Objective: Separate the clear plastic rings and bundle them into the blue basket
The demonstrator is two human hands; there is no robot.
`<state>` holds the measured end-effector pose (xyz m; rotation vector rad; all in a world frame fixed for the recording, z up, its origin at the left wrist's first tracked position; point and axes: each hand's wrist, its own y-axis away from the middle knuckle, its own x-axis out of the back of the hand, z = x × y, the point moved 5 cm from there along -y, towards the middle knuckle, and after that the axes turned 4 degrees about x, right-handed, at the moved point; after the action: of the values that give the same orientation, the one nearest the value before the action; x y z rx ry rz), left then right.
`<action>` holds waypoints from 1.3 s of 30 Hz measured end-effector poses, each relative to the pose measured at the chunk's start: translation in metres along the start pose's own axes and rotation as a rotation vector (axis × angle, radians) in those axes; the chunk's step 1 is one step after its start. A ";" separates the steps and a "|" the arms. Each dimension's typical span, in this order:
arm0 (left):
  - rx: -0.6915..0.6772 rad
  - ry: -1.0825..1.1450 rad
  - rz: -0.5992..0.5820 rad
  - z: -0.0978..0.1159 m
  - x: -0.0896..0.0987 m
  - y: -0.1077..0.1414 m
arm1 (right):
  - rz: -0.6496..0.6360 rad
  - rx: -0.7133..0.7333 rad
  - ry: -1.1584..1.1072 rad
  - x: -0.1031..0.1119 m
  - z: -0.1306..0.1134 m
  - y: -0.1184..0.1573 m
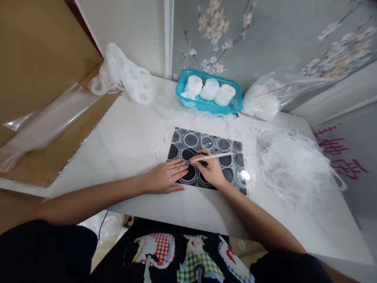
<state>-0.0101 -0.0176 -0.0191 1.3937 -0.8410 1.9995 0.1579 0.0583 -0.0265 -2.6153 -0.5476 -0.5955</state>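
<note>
A dark sheet [193,140] printed with rows of pale circles lies on the white table, with a clear layer over it. My left hand [165,176] rests flat on the sheet's lower left part, fingers stretched out. In a pinch, my right hand [210,169] holds a thin pale stick [218,156], its lower tip at the sheet near my left fingertips. Whether the stick is a tool handle or a plain stick, I cannot tell. Clear rings [204,116] lie along the sheet's upper edge and its sides.
Behind the sheet stands a blue basket [212,107] with stacks of white discs. A heap of clear ring scraps [294,161] covers the right side. A plastic bag [262,102] leans at the back right; more white rings [126,74] and brown board [73,133] are left.
</note>
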 end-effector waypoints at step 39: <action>-0.021 0.127 -0.248 0.008 -0.022 -0.042 | 0.250 0.117 0.563 0.089 0.014 -0.004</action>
<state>0.0327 0.0018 -0.0302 1.2761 -0.5998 1.8604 0.2350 0.0929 0.0059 -2.2118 -0.0735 -1.1170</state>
